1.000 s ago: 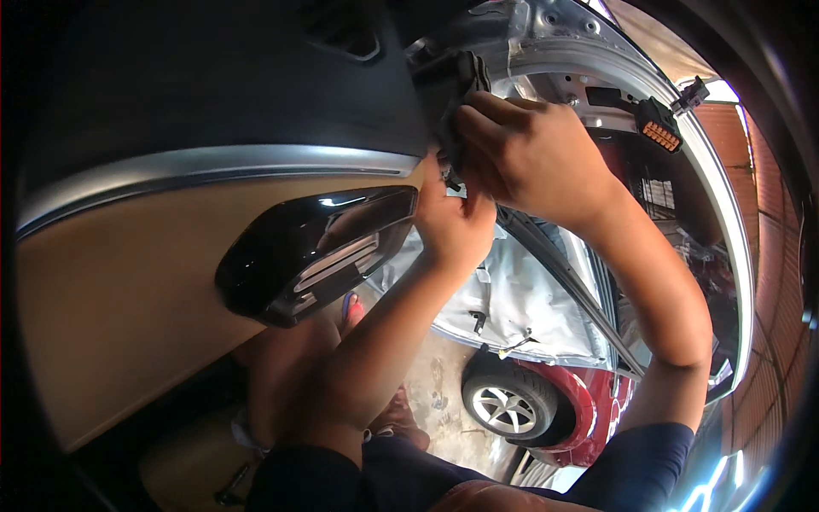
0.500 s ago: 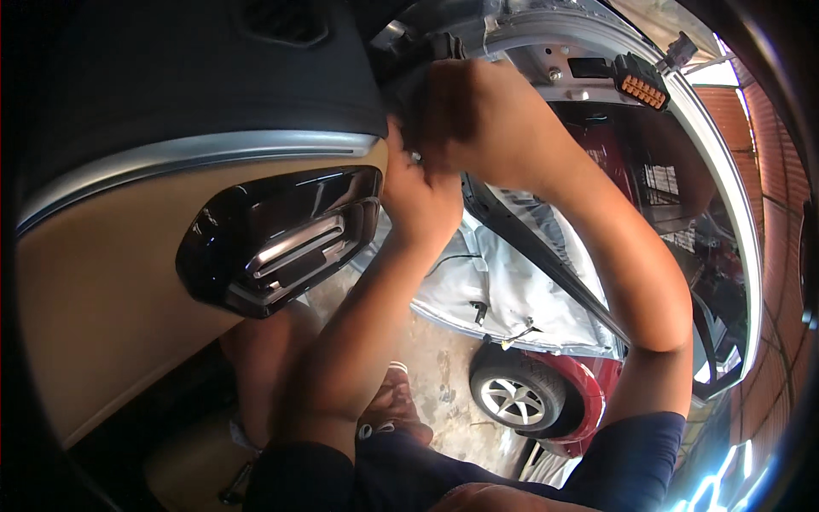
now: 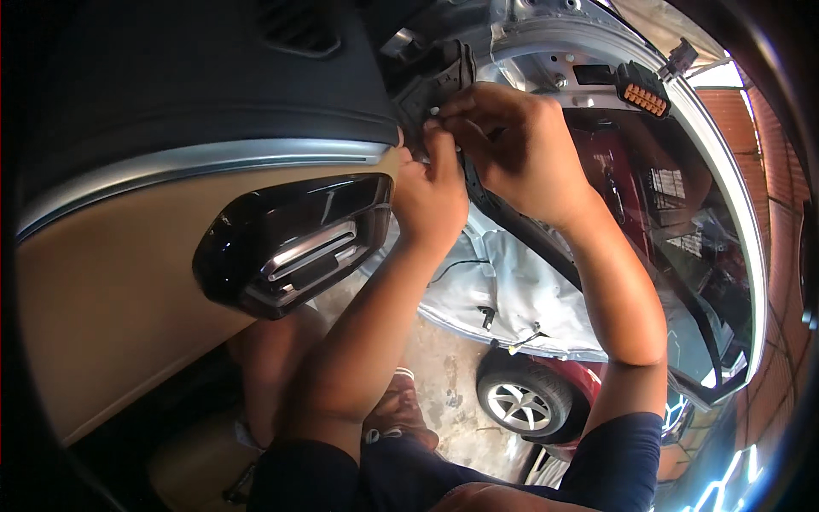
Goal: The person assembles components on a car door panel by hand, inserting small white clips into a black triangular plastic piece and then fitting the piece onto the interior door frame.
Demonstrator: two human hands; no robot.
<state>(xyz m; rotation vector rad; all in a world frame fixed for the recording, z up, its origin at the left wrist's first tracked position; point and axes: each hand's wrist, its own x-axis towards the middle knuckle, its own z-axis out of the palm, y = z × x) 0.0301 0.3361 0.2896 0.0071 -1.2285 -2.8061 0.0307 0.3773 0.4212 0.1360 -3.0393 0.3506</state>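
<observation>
While I'm watching from afar through the head view, the right hand (image 3: 520, 154) is no longer covering the dark part (image 3: 437, 85) as it was half a second ago; its blur is gone, and a small white piece (image 3: 435, 111) is now showing at its fingertips. Its thumb and fingers are bending toward one another beside that piece, though I'm not managing to tell whether they are gripping it. The left hand (image 3: 431, 192) is sitting just below, its thumb pointing up near the white piece and its other fingers curling behind the end of the silver trim strip (image 3: 213, 158); what they are holding is staying hidden from me. With the dark part exposed, I'm judging this as close fingertip work rather than a firm push. That part is lying above both hands, at the end of the black panel top (image 3: 196, 94). The glossy black inset (image 3: 290, 247) is showing left of the left hand, while a connector with an orange face (image 3: 644, 90) is hanging well apart, at right.
</observation>
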